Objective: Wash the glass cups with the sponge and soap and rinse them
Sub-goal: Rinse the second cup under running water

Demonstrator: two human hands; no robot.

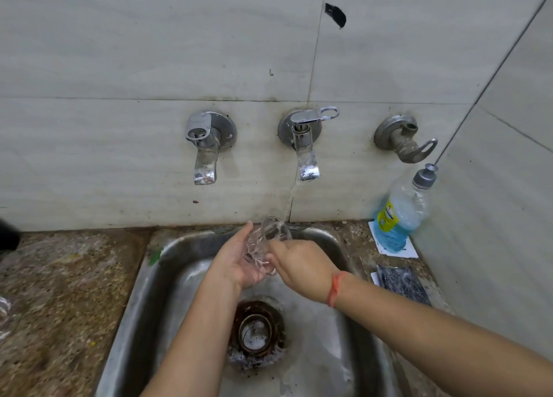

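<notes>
Head view is showing the glass cup [270, 238] tipped on its side over the sink [143, 277], right under the stream [288, 205] that is running from the middle tap [305, 148]. Left grip [236, 262] is cradling it from below, fingers curling up its far side; right grip [302, 269] is clenching on the near edge, pinching the glass. Now the danger, as I'm reading it: wet glass, wet skin and perhaps a film of soap, so the cup is threatening to slide out and crack against the steel basin or drop onto the drain [257, 334]. Water is striking the rim at an angle too, and that is likely splashing onto the surface [68, 277]. The cup is looking clear and colourless, perhaps ribbed, with water sheeting over it; whether suds are on it, I cannot tell. Soap bottle [401, 217] and sponge [401, 283] are sitting off to the right, untouched.
</notes>
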